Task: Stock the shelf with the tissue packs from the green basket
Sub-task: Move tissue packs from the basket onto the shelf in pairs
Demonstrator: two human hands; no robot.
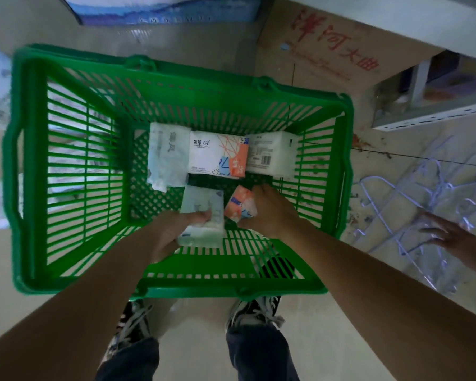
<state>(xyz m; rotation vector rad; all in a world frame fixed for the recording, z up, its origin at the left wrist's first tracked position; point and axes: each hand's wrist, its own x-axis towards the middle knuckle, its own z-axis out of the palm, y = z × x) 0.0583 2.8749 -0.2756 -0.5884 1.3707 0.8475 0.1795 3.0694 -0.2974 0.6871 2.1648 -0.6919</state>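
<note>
Hands in green basket [66,78]: left grip [176,232] grasping pale tissue pack [202,221], right grip [270,210] grasping orange pack [238,206].

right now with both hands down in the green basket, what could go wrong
1. The left hand holds a pale pack mostly by its near end; it may slip when lifted.
2. The right hand covers only part of the orange pack, so that grip may be weak too.
3. Wire hangers lie on the floor beside the green basket, a trip hazard.
</note>
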